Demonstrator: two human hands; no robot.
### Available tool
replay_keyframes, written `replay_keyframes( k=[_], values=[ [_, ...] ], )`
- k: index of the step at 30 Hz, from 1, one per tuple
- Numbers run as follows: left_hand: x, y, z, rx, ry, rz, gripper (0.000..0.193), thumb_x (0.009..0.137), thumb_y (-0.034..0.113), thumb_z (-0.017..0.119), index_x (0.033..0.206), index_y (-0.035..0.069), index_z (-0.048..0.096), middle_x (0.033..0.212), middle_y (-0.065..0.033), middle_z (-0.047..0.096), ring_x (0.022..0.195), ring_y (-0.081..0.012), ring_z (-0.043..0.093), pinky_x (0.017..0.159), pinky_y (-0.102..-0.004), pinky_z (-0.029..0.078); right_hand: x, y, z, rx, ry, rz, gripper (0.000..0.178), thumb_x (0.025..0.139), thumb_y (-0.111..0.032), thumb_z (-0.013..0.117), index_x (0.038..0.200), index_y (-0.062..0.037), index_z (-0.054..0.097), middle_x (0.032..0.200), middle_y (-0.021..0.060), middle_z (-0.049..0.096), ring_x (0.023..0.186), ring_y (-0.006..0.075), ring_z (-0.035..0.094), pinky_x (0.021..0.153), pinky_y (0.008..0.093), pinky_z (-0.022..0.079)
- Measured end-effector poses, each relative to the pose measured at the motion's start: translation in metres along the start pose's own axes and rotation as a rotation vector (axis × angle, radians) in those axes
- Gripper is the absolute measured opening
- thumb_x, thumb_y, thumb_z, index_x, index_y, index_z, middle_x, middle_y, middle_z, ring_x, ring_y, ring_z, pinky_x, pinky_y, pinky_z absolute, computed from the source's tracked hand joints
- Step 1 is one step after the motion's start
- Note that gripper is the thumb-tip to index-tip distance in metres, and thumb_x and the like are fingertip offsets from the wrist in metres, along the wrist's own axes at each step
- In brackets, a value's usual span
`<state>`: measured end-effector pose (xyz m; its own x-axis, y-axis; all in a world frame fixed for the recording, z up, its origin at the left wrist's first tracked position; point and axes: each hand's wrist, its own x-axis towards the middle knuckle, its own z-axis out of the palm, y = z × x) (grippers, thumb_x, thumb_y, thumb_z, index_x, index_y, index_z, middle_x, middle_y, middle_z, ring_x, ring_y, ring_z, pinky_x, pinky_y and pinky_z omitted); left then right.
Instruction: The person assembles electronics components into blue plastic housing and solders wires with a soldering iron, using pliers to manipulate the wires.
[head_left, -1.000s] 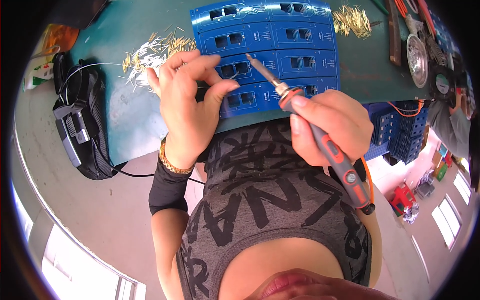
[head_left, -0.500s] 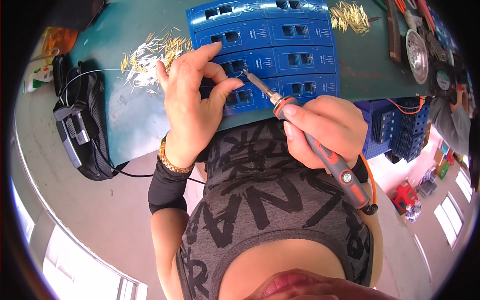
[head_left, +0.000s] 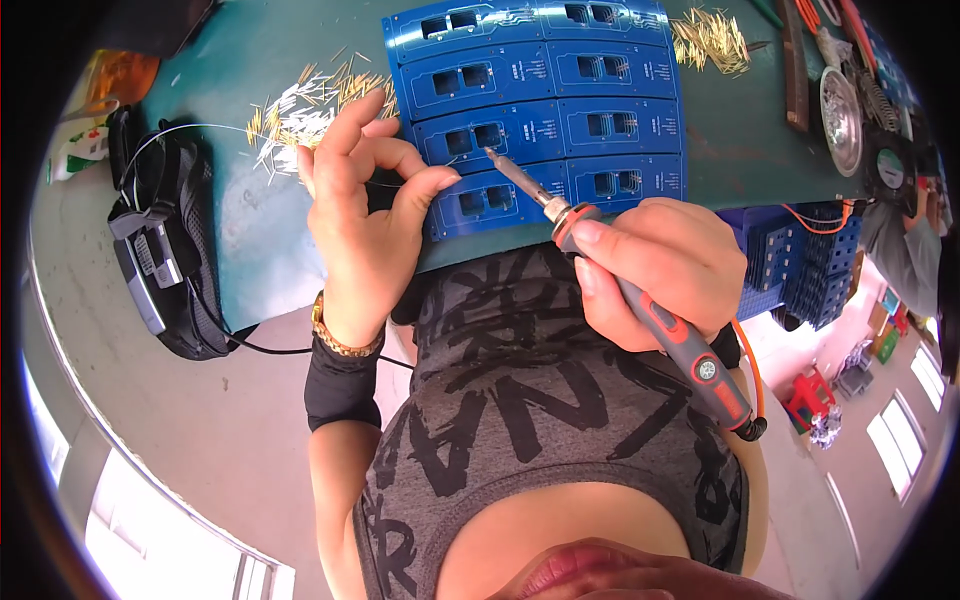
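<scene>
A panel of blue circuit boards [head_left: 548, 112] with rectangular cut-outs lies on the green tabletop. My right hand [head_left: 670, 265] is wrapped round the grey and red handle of a soldering iron [head_left: 650, 315]. The iron's tip is at a cut-out in the left column, third row down; whether it touches the board I cannot tell. Between thumb and forefinger, my left hand [head_left: 365, 200] pinches a thin solder wire [head_left: 205, 126] over the panel's left edge. The wire's short free end points toward the iron tip, apart from it. Its other end runs left to a black bag-like item.
Loose thin pins [head_left: 300, 115] are heaped left of the panel, with another pin pile [head_left: 712, 42] at its right. The black item [head_left: 165, 240] sits at the table's left edge. Farther right are a metal dish [head_left: 838, 120] and a blue crate [head_left: 750, 250] holding more boards.
My left hand has drawn back to the left, taking the solder wire away from the iron tip. My right hand and the iron's handle have shifted slightly right and nearer me.
</scene>
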<state>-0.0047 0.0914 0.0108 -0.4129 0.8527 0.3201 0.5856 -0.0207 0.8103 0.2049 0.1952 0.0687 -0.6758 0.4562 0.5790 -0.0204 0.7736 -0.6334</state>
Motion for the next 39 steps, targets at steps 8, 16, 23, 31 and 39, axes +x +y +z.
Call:
replay_keyframes(
  k=[8, 16, 23, 31, 39],
  values=[
    [0.003, 0.009, 0.001, 0.141, -0.044, 0.049, 0.090, 0.070, 0.014, 0.086, 0.147, 0.009, 0.040, 0.077, 0.0064, 0.064, 0.104, -0.0169, 0.062, 0.113, -0.0591, 0.008, 0.003, 0.000, 0.003, 0.036, -0.089, -0.031, 0.034, 0.062, 0.006, 0.071, 0.096, 0.0033, 0.069, 0.069, 0.0100, 0.066, 0.047, 0.0183, 0.058, 0.041, 0.0264, 0.042],
    [0.007, 0.017, -0.001, 0.314, -0.043, 0.158, 0.095, 0.069, 0.018, 0.086, 0.149, 0.005, 0.037, 0.074, 0.0076, 0.063, 0.104, -0.0188, 0.059, 0.108, -0.0565, 0.017, 0.003, -0.001, 0.013, -0.017, -0.028, -0.101, 0.029, 0.063, 0.002, 0.075, 0.091, 0.0029, 0.068, 0.062, 0.0036, 0.050, 0.045, 0.0156, 0.049, 0.039, 0.0268, 0.037],
    [0.003, 0.017, -0.007, 0.009, -0.015, 0.137, 0.101, 0.068, 0.007, 0.086, 0.151, 0.005, 0.028, 0.074, 0.0028, 0.063, 0.081, -0.0173, 0.064, 0.111, -0.0499, 0.024, 0.007, -0.002, 0.003, 0.061, -0.001, 0.027, 0.035, 0.068, 0.001, 0.078, 0.102, 0.0008, 0.067, 0.076, 0.0103, 0.064, 0.055, 0.0206, 0.060, 0.048, 0.0284, 0.046],
    [0.001, 0.033, -0.014, 0.017, -0.008, 0.473, 0.105, 0.074, 0.019, 0.084, 0.150, 0.006, 0.013, 0.075, 0.0005, 0.063, 0.066, -0.0128, 0.063, 0.108, -0.0503, 0.034, 0.022, 0.007, 0.029, 0.409, 0.014, 0.144, 0.034, 0.076, 0.003, 0.078, 0.107, -0.0071, 0.067, 0.091, 0.0131, 0.071, 0.077, 0.0252, 0.069, 0.065, 0.0319, 0.054],
    [0.016, 0.040, -0.011, -0.008, 0.072, 0.480, 0.044, 0.065, 0.003, 0.086, 0.105, 0.008, 0.069, 0.086, -0.0053, 0.061, 0.069, -0.0197, 0.060, 0.058, -0.0333, 0.048, 0.021, 0.010, 0.033, 0.309, 0.233, 0.143, 0.027, 0.076, 0.005, 0.077, 0.100, -0.0052, 0.070, 0.083, 0.0107, 0.068, 0.069, 0.0227, 0.065, 0.062, 0.0287, 0.052]
  ],
)
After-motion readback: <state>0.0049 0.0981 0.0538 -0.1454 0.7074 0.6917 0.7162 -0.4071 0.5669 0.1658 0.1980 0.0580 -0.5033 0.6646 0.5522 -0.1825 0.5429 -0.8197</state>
